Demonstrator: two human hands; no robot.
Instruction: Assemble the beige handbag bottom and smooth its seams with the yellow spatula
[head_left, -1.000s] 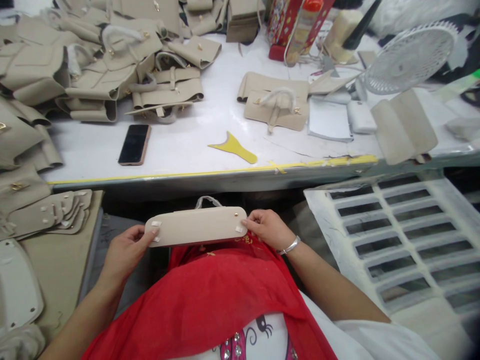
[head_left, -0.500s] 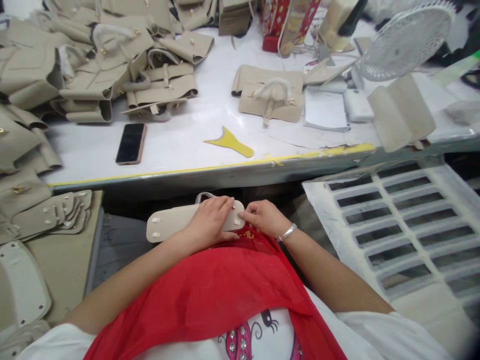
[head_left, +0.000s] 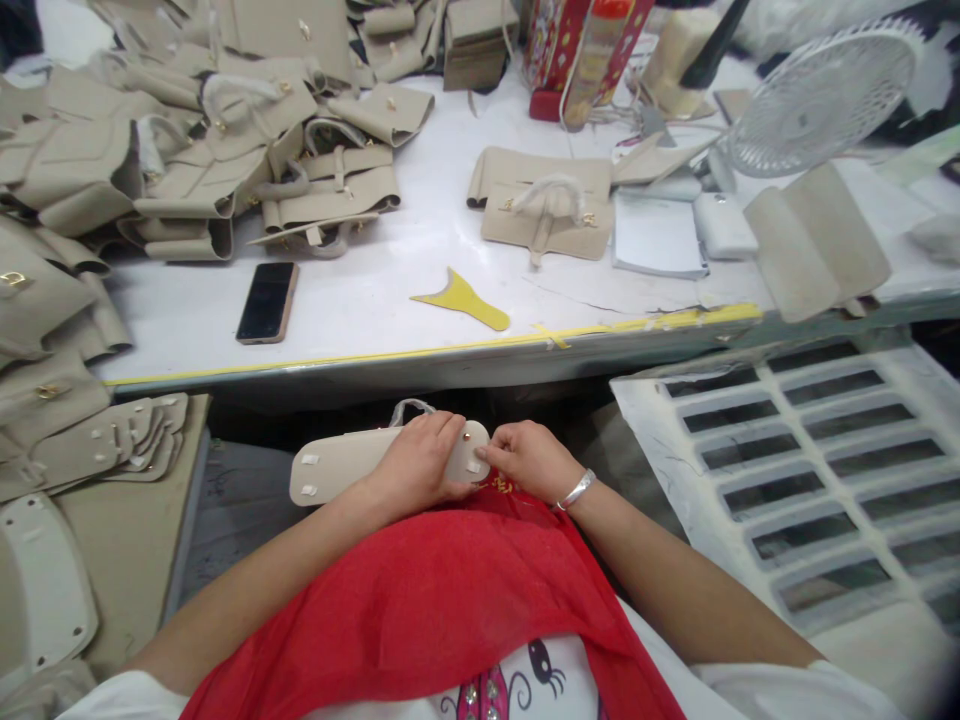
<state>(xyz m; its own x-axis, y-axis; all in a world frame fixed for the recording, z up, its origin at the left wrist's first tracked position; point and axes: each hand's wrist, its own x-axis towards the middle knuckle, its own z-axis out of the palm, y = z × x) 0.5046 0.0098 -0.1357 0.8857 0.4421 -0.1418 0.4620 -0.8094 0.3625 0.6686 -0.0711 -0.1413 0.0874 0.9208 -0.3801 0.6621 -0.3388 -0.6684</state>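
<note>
Both hands meet at the right end of a beige bag base panel (head_left: pixel 341 468) held over the lap, just above a red cloth (head_left: pixel 442 590). Left hand (head_left: pixel 420 462) lies palm-down across the panel's right half, fingers curled over its far edge. Right hand (head_left: pixel 525 458) pinches at a small white sticker by the panel's right tip, fingertips touching those of the left; a silver bracelet (head_left: pixel 576 490) sits on that wrist. The panel is a long rounded oblong, its long axis running left to right and tilted slightly, left end lower; two white stickers show near the free left end and a brass stud near the right. A wrapped handle loop (head_left: pixel 409 408) pokes up behind it.

Left of the lap, a stack of beige cut pieces (head_left: pixel 112 440) rests on a low surface; to the right stands a white slotted rack (head_left: pixel 795 470). Beyond, on the white bench (head_left: pixel 360 300), lie a dark phone (head_left: pixel 267 301), a yellow template (head_left: pixel 466 299), a beige bag front with handle (head_left: pixel 551 210), and piles of unfinished beige bags (head_left: pixel 187 140). A white fan (head_left: pixel 821 95) stands at far right.
</note>
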